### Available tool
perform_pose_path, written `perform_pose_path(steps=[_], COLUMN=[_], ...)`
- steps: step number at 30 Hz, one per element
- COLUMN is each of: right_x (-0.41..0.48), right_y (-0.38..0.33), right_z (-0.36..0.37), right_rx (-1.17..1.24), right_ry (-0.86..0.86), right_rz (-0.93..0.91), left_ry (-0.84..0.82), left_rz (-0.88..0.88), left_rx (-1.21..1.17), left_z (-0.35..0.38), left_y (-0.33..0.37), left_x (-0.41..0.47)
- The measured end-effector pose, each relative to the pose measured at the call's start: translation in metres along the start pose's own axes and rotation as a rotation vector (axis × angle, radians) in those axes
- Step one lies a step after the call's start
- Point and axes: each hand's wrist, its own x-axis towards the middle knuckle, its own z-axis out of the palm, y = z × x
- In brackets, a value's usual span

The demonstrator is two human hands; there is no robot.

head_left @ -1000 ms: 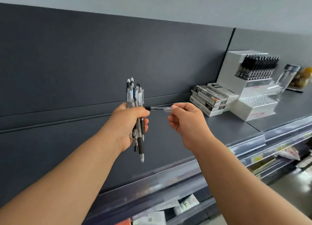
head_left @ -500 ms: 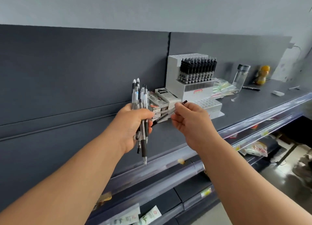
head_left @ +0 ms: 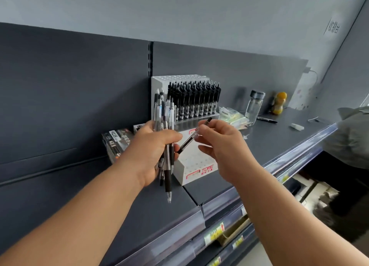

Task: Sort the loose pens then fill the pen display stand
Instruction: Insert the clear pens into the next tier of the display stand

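Holding a bundle of pens [head_left: 167,138] upright, the left hand [head_left: 153,150] has its fingers wrapped firmly around the middle of the barrels; the tips point down and the clicker ends stand above the fist. I cannot count them exactly, but there are more than 4. The right hand [head_left: 221,146] pinches 1 single pen [head_left: 194,136] between the thumb and the first fingers, with the other fingers loosely curled and holding nothing.

This single pen lies on a diagonal: its dark grip end points down and to the left, almost touching the left hand, and its cap end rises to the upper right, above the right fingertips [head_left: 201,129]. The pen display stand [head_left: 196,166] is on the shelf [head_left: 269,146] directly behind and below both hands. Its lower white block of holes looks vacant where it shows, while the upper tier [head_left: 193,100] is already full of black pens.

For the next move, the important relation is that the holes open upward but the pen's long axis is slanted. I think the right hand, which is nearer to the free holes, must turn the pen until it is vertical and then lower it into a hole.
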Motion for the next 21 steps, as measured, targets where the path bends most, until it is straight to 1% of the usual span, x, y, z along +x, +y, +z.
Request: perform_pose_path(steps=[3, 6, 12, 14, 21], right_x=[0.027, 0.047, 0.09, 0.102, 0.142], right_y=[-0.005, -0.01, -0.019, -0.017, -0.003], right_z=[-0.016, -0.027, -0.04, -0.041, -0.046], right_rx=[-0.03, -0.022, -0.026, -0.046, -0.089], right_ry=[-0.009, 0.011, 0.027, -0.017, -0.298], right_rz=[-0.047, -0.072, -0.205, -0.232, -0.319], left_ry=[-0.013, -0.007, 0.06, 0.108, 0.323], left_rz=[0.039, 0.036, 0.023, 0.031, 0.089], left_rx=[0.005, 0.024, 0.01, 0.009, -0.027], left_z=[0.02, 0.032, 0.041, 0.042, 0.056], left_y=[0.001, 0.001, 0.003, 0.0, -0.012], left_x=[0.024, 0.039, 0.063, 0.069, 0.086])
